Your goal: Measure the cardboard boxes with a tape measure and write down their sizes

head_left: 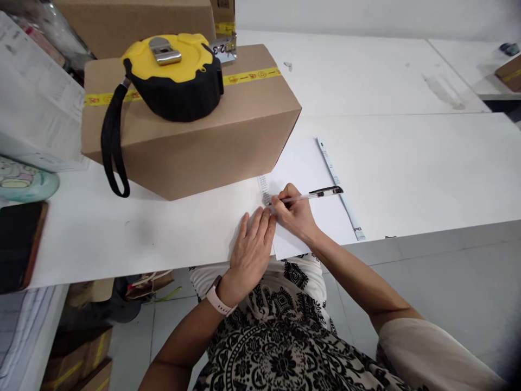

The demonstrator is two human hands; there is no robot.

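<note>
Pen [313,195] writes on paper [309,174] beside cardboard box [203,146] bearing tape measure [175,76].

Clear pen [313,195] (black cap) slants low, tip on the white sheet [329,217] overhanging the table [407,163].

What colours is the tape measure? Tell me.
The tape measure is yellow and black; head view shows it.

Tape measure [173,73] on box [211,146]; paper [309,179] right of box
</note>
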